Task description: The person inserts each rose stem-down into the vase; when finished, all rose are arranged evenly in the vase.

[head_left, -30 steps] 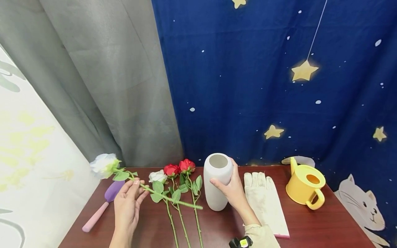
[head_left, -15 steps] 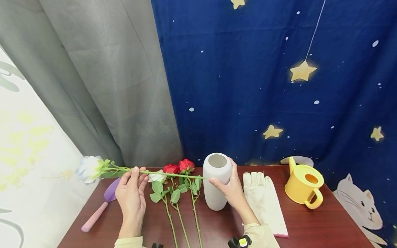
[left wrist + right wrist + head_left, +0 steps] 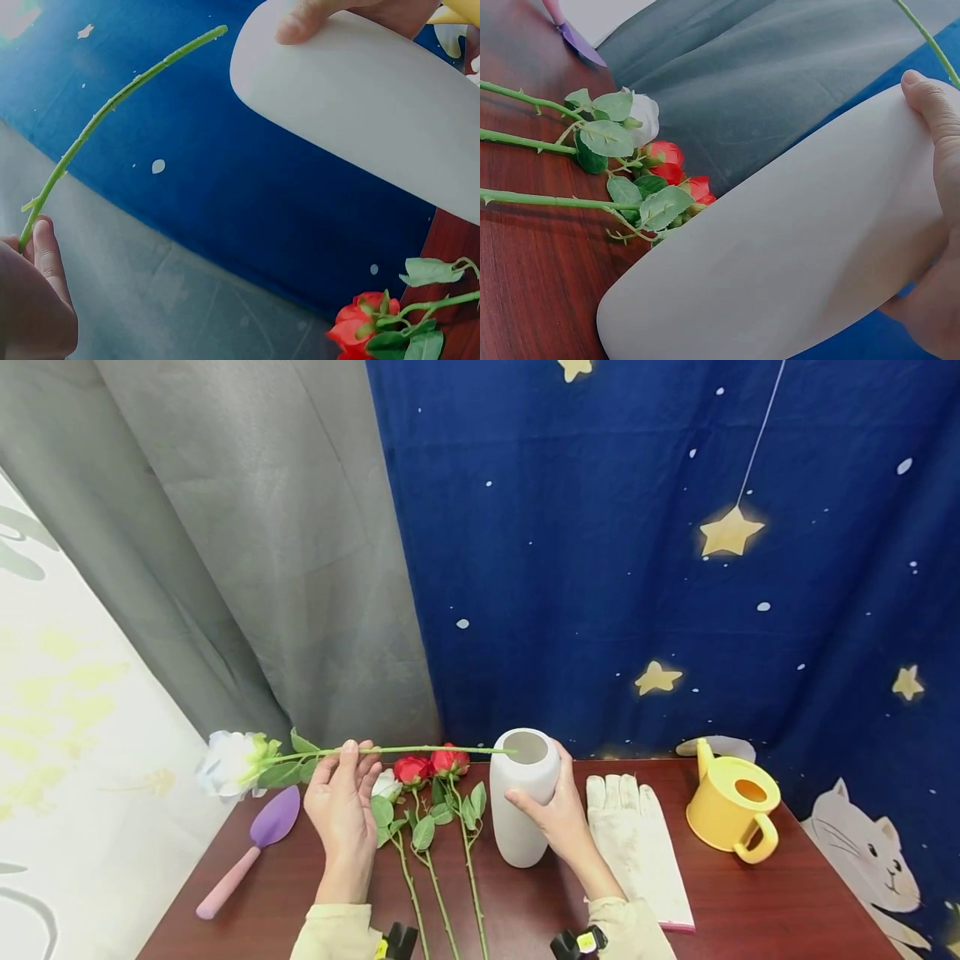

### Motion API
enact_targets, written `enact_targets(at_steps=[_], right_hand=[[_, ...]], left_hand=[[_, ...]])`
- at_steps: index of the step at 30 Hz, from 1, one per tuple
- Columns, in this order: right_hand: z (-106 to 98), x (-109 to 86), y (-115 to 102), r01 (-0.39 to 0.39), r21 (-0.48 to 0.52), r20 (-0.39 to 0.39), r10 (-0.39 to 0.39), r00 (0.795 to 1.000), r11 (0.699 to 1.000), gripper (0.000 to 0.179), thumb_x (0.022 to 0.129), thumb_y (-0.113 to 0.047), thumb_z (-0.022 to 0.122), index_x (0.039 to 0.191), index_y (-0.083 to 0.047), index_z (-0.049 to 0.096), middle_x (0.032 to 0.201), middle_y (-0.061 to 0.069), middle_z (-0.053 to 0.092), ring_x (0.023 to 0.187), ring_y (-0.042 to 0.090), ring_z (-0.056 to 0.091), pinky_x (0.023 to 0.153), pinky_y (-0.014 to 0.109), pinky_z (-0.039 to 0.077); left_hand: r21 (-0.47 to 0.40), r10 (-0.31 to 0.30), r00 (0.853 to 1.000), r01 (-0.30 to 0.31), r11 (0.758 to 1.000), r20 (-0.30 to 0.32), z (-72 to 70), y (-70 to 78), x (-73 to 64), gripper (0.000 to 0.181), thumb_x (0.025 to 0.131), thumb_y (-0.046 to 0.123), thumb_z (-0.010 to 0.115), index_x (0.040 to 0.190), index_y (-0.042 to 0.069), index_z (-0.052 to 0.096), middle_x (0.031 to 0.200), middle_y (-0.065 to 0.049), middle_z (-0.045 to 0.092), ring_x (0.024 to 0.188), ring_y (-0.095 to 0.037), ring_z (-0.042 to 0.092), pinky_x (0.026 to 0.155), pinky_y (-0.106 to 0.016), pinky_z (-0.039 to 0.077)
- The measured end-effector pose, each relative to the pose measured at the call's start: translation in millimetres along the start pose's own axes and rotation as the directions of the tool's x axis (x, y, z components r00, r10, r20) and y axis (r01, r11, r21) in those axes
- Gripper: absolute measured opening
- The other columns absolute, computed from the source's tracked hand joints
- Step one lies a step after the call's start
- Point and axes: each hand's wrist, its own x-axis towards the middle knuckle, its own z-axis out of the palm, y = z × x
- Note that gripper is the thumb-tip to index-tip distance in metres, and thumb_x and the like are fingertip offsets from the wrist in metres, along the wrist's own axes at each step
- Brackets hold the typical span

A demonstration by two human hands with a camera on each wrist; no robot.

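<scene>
My left hand [image 3: 345, 810] pinches the green stem of a pale bluish-white artificial flower [image 3: 232, 764]. The flower lies level in the air, its bloom to the left. Its bare stem end [image 3: 217, 31] points right and overlaps the mouth of a white vase [image 3: 519, 814] in the head view; in the left wrist view a small gap shows beside the vase rim. My right hand [image 3: 558, 810] grips the vase around its upper right side, thumb [image 3: 922, 94] across the front. The vase stands upright on the table.
Left of the vase lie two red roses [image 3: 450, 760] and a white rose [image 3: 387, 787], stems toward the front. A purple trowel [image 3: 274, 818] with pink handle lies further left. White work gloves [image 3: 637, 843] and a yellow watering can [image 3: 731, 806] sit right, curtains behind the table [image 3: 750, 910].
My left hand has moved right and upward with the flower. Its stem has swung from slanting down to nearly level, its tip rising to the vase mouth. My right hand still holds the vase.
</scene>
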Motion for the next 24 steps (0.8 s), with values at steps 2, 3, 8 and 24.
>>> enact_targets(at_steps=[2,3,8,24], right_hand=[[0,0.0,0,-0.003,-0.001,-0.002,0.003,1.0,1.0,0.088,0.073,-0.008,0.079,0.142,-0.007,0.024,0.126,0.014,0.047,0.11,0.025,0.048,0.09,0.045,0.039],[0,0.1,0,-0.003,0.002,-0.005,0.003,1.0,1.0,0.088,0.073,-0.008,0.079,0.142,-0.007,0.025,0.126,0.014,0.048,0.11,0.025,0.048,0.09,0.045,0.038],[0,0.0,1,-0.019,0.008,-0.002,0.019,1.0,1.0,0.088,0.073,-0.008,0.079,0.142,-0.008,0.024,0.125,0.014,0.048,0.11,0.026,0.048,0.091,0.046,0.038],[1,0.0,2,-0.004,0.025,-0.004,0.004,1.0,1.0,0.088,0.072,-0.005,0.078,0.142,-0.006,0.024,0.125,0.015,0.048,0.11,0.024,0.048,0.093,0.046,0.036]], left_hand=[[0.014,0.015,1.0,-0.015,1.0,0.001,4.5,-2.3,0.0,0.011,0.087,0.005,0.064,0.085,-0.003,0.058,0.077,-0.014,0.068,0.063,-0.017,0.067,0.057,-0.024,0.053],[0.018,0.021,1.0,-0.021,1.0,0.003,6.8,-3.5,0.2,0.012,0.087,0.006,0.065,0.085,-0.003,0.058,0.077,-0.014,0.068,0.063,-0.018,0.067,0.057,-0.025,0.053],[0.038,0.052,0.999,-0.052,0.998,0.018,17.9,-9.6,0.8,0.013,0.086,0.005,0.066,0.085,-0.002,0.056,0.077,-0.015,0.068,0.063,-0.018,0.067,0.057,-0.026,0.053],[0.089,0.117,0.99,-0.124,0.988,0.083,30.5,-22.6,-4.0,0.021,0.083,0.008,0.069,0.09,-0.004,0.054,0.079,-0.018,0.068,0.065,-0.022,0.067,0.055,-0.028,0.054]])
